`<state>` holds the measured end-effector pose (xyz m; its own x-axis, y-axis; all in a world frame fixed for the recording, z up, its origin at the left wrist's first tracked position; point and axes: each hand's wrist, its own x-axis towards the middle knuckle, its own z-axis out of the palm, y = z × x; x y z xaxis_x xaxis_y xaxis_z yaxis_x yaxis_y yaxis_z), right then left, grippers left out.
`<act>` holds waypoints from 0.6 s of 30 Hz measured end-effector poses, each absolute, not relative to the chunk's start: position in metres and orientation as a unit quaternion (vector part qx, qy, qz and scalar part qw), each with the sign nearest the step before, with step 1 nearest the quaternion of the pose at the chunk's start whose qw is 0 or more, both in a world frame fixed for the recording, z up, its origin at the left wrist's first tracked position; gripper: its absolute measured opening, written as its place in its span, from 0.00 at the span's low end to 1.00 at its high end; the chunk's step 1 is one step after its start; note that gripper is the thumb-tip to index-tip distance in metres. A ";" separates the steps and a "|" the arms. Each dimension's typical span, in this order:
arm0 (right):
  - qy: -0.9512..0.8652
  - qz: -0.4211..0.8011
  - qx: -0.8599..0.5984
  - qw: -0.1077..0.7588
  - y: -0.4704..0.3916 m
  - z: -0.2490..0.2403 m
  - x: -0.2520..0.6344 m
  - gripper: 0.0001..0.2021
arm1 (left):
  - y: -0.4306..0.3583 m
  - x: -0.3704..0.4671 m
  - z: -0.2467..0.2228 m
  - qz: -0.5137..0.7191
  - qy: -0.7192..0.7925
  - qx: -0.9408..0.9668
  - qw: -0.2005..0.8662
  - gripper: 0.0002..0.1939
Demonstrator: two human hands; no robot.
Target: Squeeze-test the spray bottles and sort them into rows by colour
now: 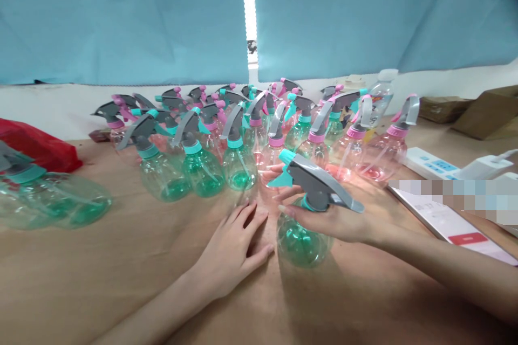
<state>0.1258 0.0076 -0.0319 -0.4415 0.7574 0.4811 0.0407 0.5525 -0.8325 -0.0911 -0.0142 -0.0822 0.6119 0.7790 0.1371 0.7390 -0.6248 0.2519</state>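
Observation:
A green-tinted spray bottle (303, 242) with a grey head and teal nozzle stands in front of me, its nozzle pointing left. My right hand (335, 221) is around its neck, the thumb across the near side and the fingers reaching behind. Just left of that bottle, my left hand (230, 248) lies on the brown tabletop (121, 280) with its fingers apart and nothing in it. Behind both hands several more spray bottles stand in a group, among them a green one (202, 172) and a pink one (348, 151).
More green spray bottles (81, 205) and a red plastic bag (36, 145) are at the left. On the right are a phone (441, 218), a white power strip (433, 164) and cardboard boxes (489, 118). A clear drink bottle (380, 97) stands at the back, before a blue cloth (121, 21).

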 end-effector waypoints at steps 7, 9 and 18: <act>-0.793 0.371 -0.298 0.381 0.009 -0.035 0.133 0.19 | -0.014 -0.091 -0.079 0.103 0.428 0.893 0.091 0.25; -0.798 0.356 -0.308 0.377 0.008 -0.034 0.134 0.14 | -0.015 -0.091 -0.079 0.102 0.427 0.894 0.093 0.24; -0.757 0.367 -0.360 0.402 -0.002 -0.022 0.127 0.09 | -0.015 -0.090 -0.078 0.122 0.424 0.892 0.092 0.21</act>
<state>0.1274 -0.0016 -0.0222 -0.4166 0.8413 0.3444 0.2504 0.4704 -0.8462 -0.0898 -0.0147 -0.0779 0.6101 0.7801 0.1389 0.7351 -0.6227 0.2681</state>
